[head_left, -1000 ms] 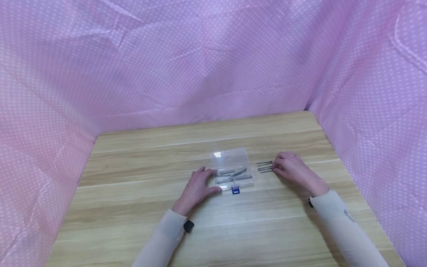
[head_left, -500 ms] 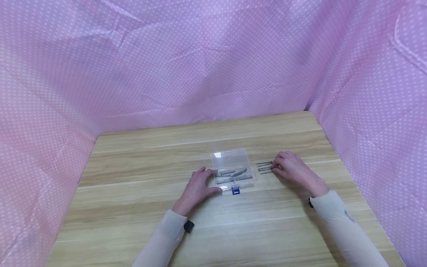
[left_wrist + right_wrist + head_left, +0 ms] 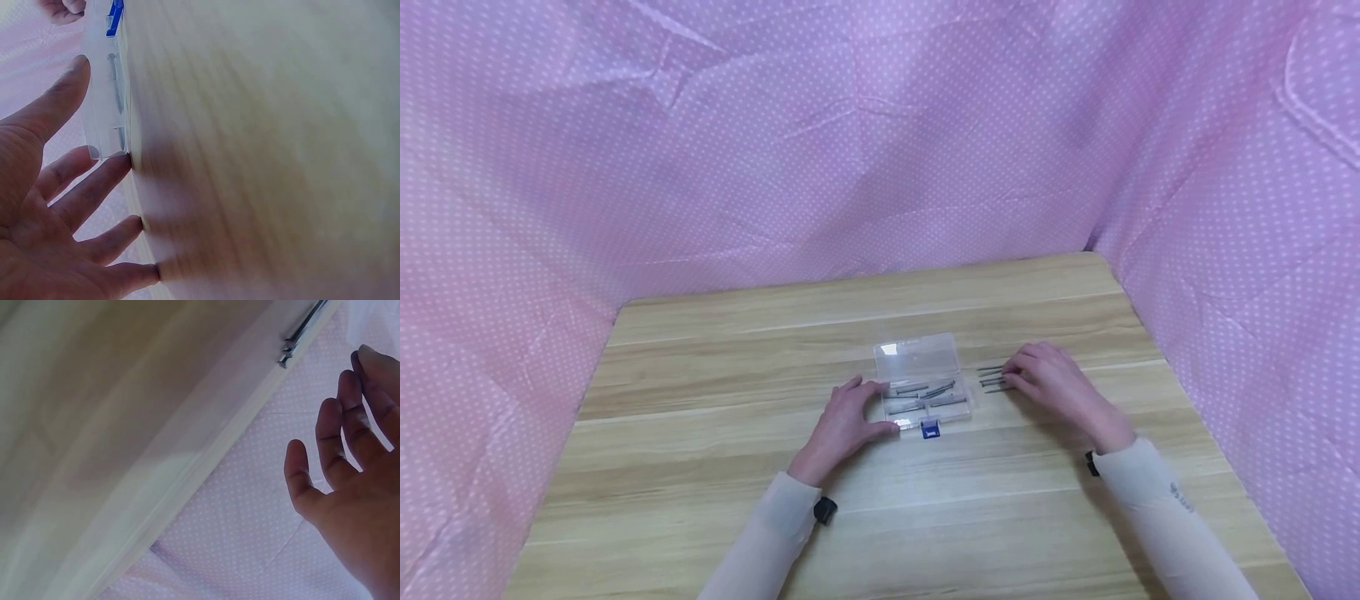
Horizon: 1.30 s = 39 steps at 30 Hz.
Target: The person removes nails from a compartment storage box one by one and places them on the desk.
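Note:
A clear plastic box (image 3: 964,388) lies with its lid (image 3: 917,357) folded back and a blue latch (image 3: 930,429) at its front. Several long, headed metal fasteners (image 3: 907,408), like nails or screws, lie inside. My left hand (image 3: 844,421) spreads around the box's left end, thumb at the front corner, fingertips on the left side. More loose fasteners (image 3: 992,382) lie side by side on the table, right of the box. My right hand (image 3: 1043,379) is over their headed ends, thumb and index tips together (image 3: 357,359); I cannot tell whether something is between them.
The wooden table (image 3: 700,467) has a rounded far edge. Pink dotted cloth (image 3: 820,167) hangs behind it and along both sides. Dark wrist cameras (image 3: 824,509) sit at the sleeve cuffs.
My right hand has shifted slightly left over the loose fasteners and covers more of their headed ends. The left hand and the box have stayed in place.

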Motion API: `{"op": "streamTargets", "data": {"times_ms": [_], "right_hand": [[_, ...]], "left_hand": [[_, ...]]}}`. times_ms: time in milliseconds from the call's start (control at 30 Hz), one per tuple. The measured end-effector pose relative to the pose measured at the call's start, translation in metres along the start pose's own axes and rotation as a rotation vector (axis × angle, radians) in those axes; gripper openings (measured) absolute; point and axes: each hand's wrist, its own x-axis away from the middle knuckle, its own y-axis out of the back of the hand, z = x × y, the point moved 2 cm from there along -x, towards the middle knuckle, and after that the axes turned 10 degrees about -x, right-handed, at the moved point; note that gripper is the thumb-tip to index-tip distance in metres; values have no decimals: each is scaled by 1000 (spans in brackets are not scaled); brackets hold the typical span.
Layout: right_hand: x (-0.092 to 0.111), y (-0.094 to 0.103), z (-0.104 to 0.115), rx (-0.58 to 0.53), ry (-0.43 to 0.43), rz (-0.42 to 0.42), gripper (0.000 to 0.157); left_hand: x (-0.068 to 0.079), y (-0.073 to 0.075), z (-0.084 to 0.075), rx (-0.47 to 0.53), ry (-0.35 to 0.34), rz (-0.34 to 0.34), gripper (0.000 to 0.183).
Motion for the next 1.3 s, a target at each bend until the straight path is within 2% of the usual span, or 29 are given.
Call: {"op": "streamTargets", "data": {"times_ms": [300, 533, 833, 1300], "right_hand": [[-5, -4, 14, -34, 77, -104, 14], [-7, -7, 22, -44, 95, -141, 14], [-8, -14, 30, -45, 168, -203, 13], [-18, -24, 45, -82, 181, -139, 12]], "left_hand": [[2, -2, 1, 10, 7, 2, 65], [2, -3, 0, 10, 14, 9, 65], [3, -2, -1, 18, 13, 4, 63], [5, -1, 0, 10, 8, -12, 63]]}}
